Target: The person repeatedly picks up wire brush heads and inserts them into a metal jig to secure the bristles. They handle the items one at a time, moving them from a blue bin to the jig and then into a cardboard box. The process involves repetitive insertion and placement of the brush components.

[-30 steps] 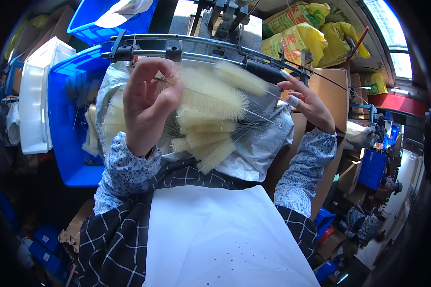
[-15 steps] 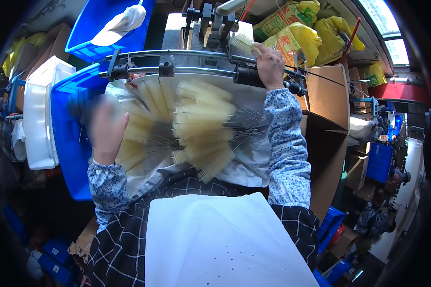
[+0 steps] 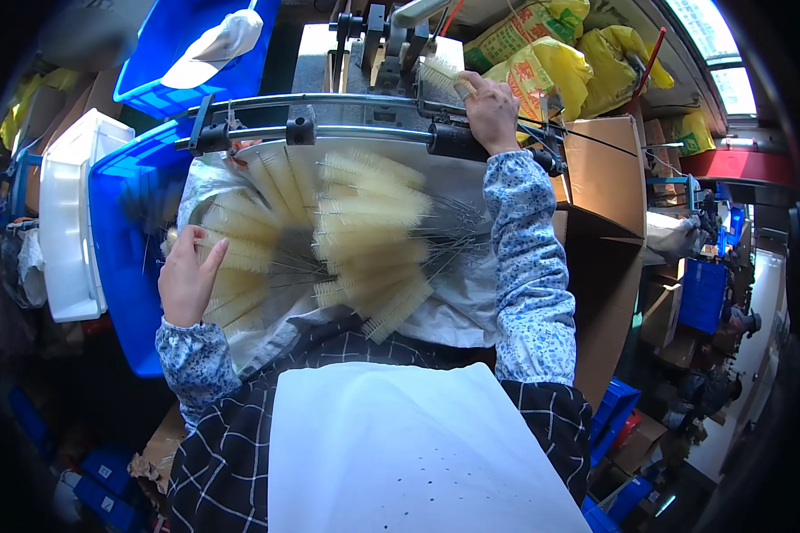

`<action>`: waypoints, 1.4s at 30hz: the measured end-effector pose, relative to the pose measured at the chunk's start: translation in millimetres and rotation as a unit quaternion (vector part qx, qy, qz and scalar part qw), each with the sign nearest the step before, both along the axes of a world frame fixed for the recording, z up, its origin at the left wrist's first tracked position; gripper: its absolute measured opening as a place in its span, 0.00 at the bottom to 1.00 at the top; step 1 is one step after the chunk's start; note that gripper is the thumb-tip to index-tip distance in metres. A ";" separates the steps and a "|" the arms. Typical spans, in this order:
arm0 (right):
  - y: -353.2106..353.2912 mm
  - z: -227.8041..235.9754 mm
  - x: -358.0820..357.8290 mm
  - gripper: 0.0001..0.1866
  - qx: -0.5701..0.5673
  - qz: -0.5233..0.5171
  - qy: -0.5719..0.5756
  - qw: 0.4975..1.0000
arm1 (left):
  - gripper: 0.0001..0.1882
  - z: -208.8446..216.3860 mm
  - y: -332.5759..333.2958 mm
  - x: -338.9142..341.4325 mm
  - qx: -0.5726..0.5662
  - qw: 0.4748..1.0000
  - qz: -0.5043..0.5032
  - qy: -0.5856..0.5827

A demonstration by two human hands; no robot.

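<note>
My right hand (image 3: 493, 108) is closed on the end of a cream-bristled wire brush (image 3: 437, 75), just above the metal rails. My left hand (image 3: 189, 277) is at the left edge of a fanned pile of brushes (image 3: 238, 233), its thumb spread from curled fingers. Pale bristles show around its fingertips, and whether it touches them is hard to tell. A second pile of brushes (image 3: 373, 213) lies to the right, wire stems pointing right. Both piles rest on a whitish cloth (image 3: 458, 306) across my lap.
Two metal rails (image 3: 356, 132) with clamp blocks run across in front of a bench machine (image 3: 391, 67). At left stand a blue bin (image 3: 116, 258), a white crate (image 3: 67, 222) and another blue bin with a white cap (image 3: 218, 49). A cardboard box (image 3: 606, 178) and yellow sacks (image 3: 542, 75) are at right.
My left hand, blurred before, has come down slightly to the left pile's edge and is now sharp. My right hand keeps hold of the brush, shifted slightly left in the picture.
</note>
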State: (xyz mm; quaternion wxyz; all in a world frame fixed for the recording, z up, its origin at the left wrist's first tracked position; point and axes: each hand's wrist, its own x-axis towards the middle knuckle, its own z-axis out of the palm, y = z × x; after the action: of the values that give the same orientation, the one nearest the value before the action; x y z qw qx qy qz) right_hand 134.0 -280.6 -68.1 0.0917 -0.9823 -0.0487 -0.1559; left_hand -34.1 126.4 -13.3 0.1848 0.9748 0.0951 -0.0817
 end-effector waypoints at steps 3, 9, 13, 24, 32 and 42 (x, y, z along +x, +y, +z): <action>2.2 7.4 -1.9 0.15 0.000 0.005 0.027 1.000 | 0.17 -7.9 6.4 -3.9 -0.026 0.997 -0.047 -0.057; -8.2 -14.6 27.7 0.23 -0.068 0.036 -0.044 0.996 | 0.11 9.9 -10.6 1.6 -0.247 0.969 -0.019 0.010; -10.1 -15.6 33.9 0.21 -0.110 0.001 -0.008 0.994 | 0.09 17.7 -12.5 0.5 -0.356 0.928 -0.008 -0.110; -38.6 1.3 -10.4 0.25 -0.029 -0.112 -0.008 0.993 | 0.12 47.8 15.5 -6.3 -0.450 0.786 0.136 -0.402; -23.2 -7.8 -2.5 0.21 0.082 -0.086 -0.014 0.993 | 0.14 56.5 9.7 -3.4 -0.424 0.754 0.178 -0.469; 2.8 -9.0 1.2 0.20 0.078 -0.082 -0.033 0.993 | 0.10 39.9 50.4 -15.0 -0.295 0.780 0.132 -0.536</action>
State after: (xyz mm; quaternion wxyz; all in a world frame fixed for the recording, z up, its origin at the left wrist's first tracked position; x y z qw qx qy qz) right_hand 135.2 -277.7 -77.0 0.1532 -0.9672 0.0413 -0.1982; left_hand -49.1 176.9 26.6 0.4938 0.7366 0.0793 0.4553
